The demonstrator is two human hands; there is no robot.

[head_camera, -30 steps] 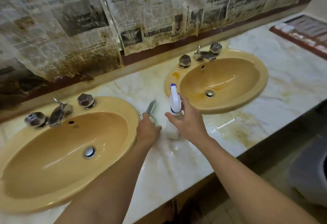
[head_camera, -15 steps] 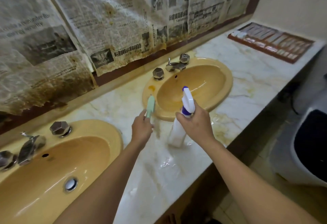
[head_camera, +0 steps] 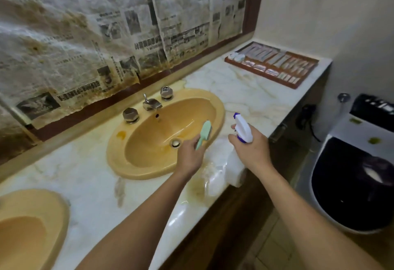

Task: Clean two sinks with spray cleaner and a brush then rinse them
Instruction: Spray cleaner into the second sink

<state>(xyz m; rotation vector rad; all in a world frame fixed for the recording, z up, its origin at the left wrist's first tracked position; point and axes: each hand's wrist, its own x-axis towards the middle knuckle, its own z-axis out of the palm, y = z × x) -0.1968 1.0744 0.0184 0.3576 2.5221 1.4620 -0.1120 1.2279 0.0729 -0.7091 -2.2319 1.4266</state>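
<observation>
Two yellow-orange sinks are set in a marble counter. The right sink (head_camera: 119, 159) fills the centre of the view, with its drain (head_camera: 176, 142) and chrome tap (head_camera: 151, 104). Only a corner of the left sink (head_camera: 32, 203) shows at the bottom left. My left hand (head_camera: 189, 156) grips a mint-green brush (head_camera: 203, 133) over the right sink's front right rim. My right hand (head_camera: 251, 150) holds a white spray bottle (head_camera: 235, 163) by its neck, its white and purple nozzle (head_camera: 242, 127) pointing left toward the sink.
Stained newspaper (head_camera: 106, 41) covers the mirror behind the counter (head_camera: 251, 99). A wooden tray (head_camera: 271, 65) of small toiletries lies at the counter's far right end. A toilet with a dark bowl (head_camera: 354, 180) stands to the right, below the counter edge.
My view and both hands have shifted right, from between the sinks to the right sink. The brush now hovers over its rim and the bottle has been lifted off the counter.
</observation>
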